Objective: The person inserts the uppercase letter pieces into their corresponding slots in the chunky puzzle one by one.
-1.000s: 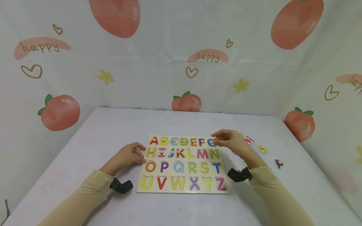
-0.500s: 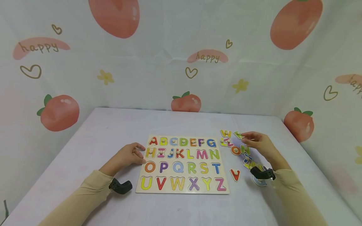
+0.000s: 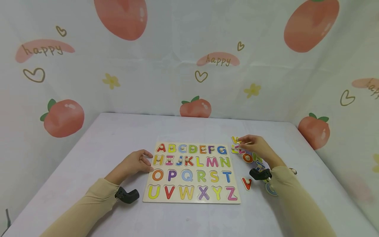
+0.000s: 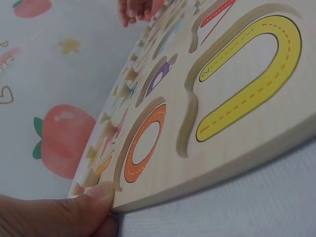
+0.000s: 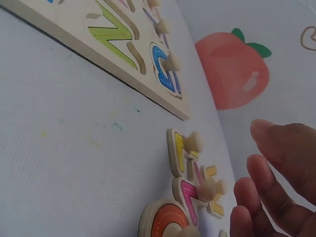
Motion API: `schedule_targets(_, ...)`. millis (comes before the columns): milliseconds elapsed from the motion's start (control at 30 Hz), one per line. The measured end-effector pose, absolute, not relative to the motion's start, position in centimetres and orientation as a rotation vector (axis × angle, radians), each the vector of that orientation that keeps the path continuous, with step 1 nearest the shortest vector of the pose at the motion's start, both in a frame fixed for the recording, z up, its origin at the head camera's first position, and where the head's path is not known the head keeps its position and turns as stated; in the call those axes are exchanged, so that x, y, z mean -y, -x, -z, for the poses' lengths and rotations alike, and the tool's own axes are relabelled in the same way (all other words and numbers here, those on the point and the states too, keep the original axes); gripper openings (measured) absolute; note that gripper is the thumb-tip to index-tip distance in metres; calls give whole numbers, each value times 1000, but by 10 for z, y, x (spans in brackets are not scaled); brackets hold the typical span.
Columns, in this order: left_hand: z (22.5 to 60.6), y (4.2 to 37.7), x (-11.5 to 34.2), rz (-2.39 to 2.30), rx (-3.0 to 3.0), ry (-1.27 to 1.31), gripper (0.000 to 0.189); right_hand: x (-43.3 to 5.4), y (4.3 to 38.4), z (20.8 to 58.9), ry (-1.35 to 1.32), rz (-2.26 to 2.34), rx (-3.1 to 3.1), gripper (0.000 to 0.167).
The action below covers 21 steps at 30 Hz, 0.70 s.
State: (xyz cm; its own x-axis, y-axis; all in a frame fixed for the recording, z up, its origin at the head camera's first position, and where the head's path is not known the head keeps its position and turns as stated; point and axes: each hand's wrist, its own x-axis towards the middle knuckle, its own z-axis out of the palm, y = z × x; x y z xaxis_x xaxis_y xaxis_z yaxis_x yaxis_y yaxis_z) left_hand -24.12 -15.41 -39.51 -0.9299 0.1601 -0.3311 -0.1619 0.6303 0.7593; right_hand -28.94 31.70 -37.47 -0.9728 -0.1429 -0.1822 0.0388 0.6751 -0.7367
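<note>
A wooden alphabet puzzle board (image 3: 192, 165) lies on the table, with knobbed letters seated from A through K. My left hand (image 3: 135, 162) grips its left edge; in the left wrist view the thumb (image 4: 86, 202) overlaps that edge beside the orange O slot. Beyond the board's right side, my right hand (image 3: 257, 148) hovers over loose knobbed letters. Its fingers (image 5: 261, 185) and thumb stand apart with nothing between them. Nearest to it are a yellow L (image 5: 178, 148), a pink Z (image 5: 190, 195), a yellow W (image 5: 213, 195) and an orange O (image 5: 165, 222).
A loose red V (image 3: 246, 183) lies by the board's right edge. Under the right forearm, a blue letter (image 3: 270, 189) and others are partly hidden. A fruit-printed white cloth (image 3: 165, 82) hangs behind the table.
My right hand moves from the G slot rightward to the far loose letters, then back left over the L and Z. The left hand stays at the board's edge.
</note>
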Motion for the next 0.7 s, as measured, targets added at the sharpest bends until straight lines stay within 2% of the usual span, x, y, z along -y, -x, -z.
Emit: schedule_targets(700,394,241,153,-1208,-2484,6,53,-306,311,390,95,1009,-2619,30)
